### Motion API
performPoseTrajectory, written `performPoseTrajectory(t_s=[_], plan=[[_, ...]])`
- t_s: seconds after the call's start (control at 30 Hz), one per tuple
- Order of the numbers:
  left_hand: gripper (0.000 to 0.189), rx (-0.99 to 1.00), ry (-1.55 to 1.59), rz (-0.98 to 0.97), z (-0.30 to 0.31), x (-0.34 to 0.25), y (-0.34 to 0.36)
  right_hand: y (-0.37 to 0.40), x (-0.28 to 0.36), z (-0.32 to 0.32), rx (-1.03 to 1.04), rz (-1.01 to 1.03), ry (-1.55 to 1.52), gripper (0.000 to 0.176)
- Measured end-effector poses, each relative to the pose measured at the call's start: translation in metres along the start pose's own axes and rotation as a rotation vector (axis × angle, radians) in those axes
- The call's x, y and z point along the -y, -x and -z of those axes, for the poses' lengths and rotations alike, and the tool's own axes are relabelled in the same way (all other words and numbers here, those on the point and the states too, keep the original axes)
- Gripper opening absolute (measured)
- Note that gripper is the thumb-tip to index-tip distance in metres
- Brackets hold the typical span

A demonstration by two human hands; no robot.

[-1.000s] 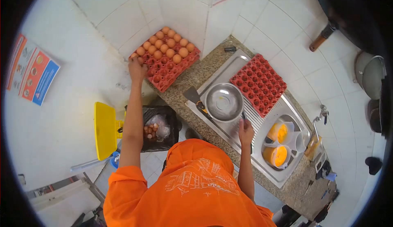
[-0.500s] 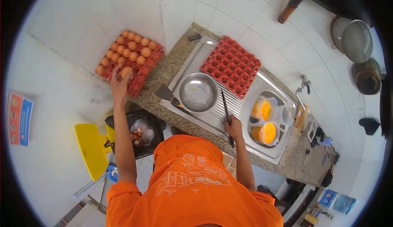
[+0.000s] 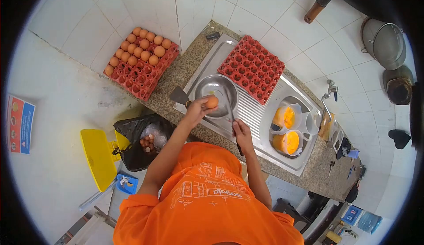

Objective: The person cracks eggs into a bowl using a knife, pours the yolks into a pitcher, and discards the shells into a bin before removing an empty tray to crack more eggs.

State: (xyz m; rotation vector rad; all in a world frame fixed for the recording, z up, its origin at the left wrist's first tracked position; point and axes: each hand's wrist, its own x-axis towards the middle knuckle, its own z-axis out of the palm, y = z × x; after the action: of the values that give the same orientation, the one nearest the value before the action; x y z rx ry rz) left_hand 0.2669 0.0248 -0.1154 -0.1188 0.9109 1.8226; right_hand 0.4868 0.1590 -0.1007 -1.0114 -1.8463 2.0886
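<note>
My left hand (image 3: 198, 111) holds a brown egg (image 3: 211, 102) over the front part of a round metal bowl (image 3: 221, 87). A little clear residue shows in the bowl's bottom. My right hand (image 3: 242, 135) is closed round the handle of a dark knife (image 3: 231, 112), whose blade points up across the bowl's right side. A red egg tray (image 3: 145, 88) with several brown eggs stands at the left of the counter. Another red tray (image 3: 252, 68), with no eggs in it, lies behind and right of the bowl. A spatula (image 3: 178, 96) lies left of the bowl.
In the sink (image 3: 300, 158) stand two clear pitchers with yellow-orange contents, the front one (image 3: 287, 142) nearest me. A faucet (image 3: 330, 90) rises behind. Below left, a black bag (image 3: 129, 150) holds eggshells beside a yellow lid (image 3: 96, 160). Pots hang on the right wall.
My left hand has moved right from the egg tray to the bowl with an egg. My right hand has shifted left, bringing the knife to the bowl.
</note>
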Motion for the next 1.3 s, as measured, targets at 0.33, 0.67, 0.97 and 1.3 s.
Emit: performPoseTrajectory(t_s=[0.33,0.67,0.97,1.3], plan=[[0.040,-0.021,-0.093,0.008,-0.020,0.008,-0.024,-0.025,0.060,-0.063,-0.330,0.570,0.720,0.022],[0.042,-0.022,-0.144,-0.042,-0.011,0.010,-0.026,-0.055,0.044,-0.062,-0.340,0.548,0.694,0.022],[0.047,-0.080,-0.664,-0.209,-0.017,-0.011,-0.033,-0.096,0.066,-0.044,-0.018,0.563,0.561,0.050],[0.049,0.108,-1.241,-0.931,-0.029,-0.036,-0.037,-0.121,0.070,-0.033,-0.063,0.653,0.699,0.047]])
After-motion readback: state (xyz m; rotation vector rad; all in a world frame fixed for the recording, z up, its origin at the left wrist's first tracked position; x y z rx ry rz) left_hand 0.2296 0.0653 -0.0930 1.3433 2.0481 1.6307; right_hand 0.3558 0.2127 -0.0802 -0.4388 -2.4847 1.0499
